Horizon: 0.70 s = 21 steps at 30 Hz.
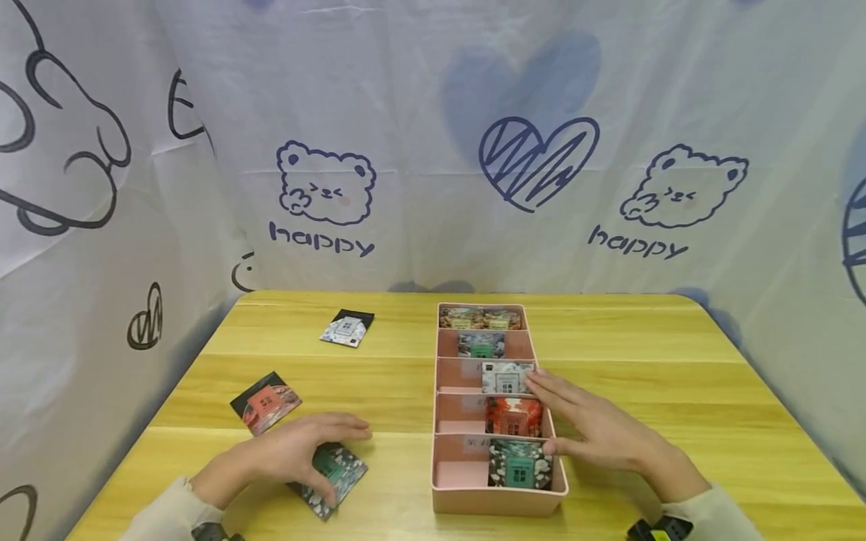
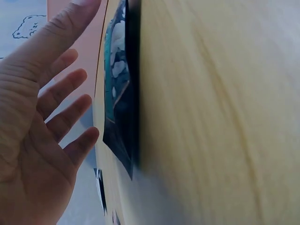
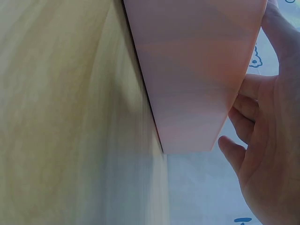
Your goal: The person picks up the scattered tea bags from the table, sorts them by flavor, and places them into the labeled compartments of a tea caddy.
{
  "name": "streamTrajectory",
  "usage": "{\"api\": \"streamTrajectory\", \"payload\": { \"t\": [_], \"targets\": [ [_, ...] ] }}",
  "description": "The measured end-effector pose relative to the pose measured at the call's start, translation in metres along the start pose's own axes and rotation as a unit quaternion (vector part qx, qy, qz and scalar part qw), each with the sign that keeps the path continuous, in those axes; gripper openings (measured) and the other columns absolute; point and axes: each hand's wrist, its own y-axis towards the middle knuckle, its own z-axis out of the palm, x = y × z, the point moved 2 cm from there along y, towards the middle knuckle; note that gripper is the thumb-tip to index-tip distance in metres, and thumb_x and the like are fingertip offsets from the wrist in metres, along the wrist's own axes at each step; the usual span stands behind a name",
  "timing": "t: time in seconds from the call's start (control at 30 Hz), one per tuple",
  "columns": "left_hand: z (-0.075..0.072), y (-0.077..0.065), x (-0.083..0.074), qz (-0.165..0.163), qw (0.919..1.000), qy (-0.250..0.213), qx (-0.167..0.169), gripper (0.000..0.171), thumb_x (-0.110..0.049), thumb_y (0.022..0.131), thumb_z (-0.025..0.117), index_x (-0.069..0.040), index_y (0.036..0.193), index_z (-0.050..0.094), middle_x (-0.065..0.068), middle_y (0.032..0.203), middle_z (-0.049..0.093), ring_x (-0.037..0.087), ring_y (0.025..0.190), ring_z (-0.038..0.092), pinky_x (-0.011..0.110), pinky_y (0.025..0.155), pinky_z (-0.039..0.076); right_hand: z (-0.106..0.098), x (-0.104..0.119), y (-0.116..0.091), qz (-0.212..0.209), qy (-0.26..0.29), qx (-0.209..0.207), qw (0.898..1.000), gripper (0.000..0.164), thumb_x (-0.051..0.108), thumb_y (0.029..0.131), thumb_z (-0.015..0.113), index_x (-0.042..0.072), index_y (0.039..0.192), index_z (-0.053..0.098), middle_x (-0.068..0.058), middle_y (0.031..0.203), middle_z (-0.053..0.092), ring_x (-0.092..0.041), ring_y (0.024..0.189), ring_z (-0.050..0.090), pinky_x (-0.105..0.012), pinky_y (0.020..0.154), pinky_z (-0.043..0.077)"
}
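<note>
My left hand hovers with spread fingers over a dark floral sachet with a green label on the table; in the left wrist view the sachet lies flat beyond the thumb, with nothing in the palm. My right hand rests along the right rim of a long pink divided box, fingers fairly straight. Its fingertips reach the rim beside a white sachet, and its thumb is by a green-labelled sachet in the nearest compartment. A red sachet stands between those two.
Left of the box lie a red-labelled sachet and, farther back, a black-and-white sachet. The far compartments hold a blue-toned sachet and two brownish sachets. A printed curtain hangs behind the wooden table.
</note>
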Motion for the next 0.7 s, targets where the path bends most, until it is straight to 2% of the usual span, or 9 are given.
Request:
{"api": "streamTrajectory", "payload": {
  "t": [0.3,0.7],
  "targets": [
    [0.0054,0.0019,0.0063,0.034,0.9993,-0.011,0.009,0.079,-0.055,0.073,0.076,-0.019,0.14,0.055,0.0,0.142,0.053,0.024,0.13,0.048,0.042,0.105,0.044,0.0018,-0.001,0.0004,-0.01,0.001,-0.002,1.0,0.086,0.047,0.089,0.067,0.017,0.157,0.024,-0.007,0.162,0.02,-0.03,0.143,0.029,-0.053,0.106,0.04],
    [0.0061,0.0011,0.0088,0.028,0.9988,0.015,0.037,0.079,-0.057,0.072,0.075,-0.018,0.138,0.058,0.002,0.14,0.055,0.028,0.131,0.048,0.046,0.105,0.044,0.002,0.0006,-0.0002,0.003,0.016,-0.001,1.0,0.085,0.046,0.088,0.068,0.018,0.157,0.026,-0.007,0.161,0.022,-0.032,0.141,0.032,-0.056,0.102,0.043]
  ]
}}
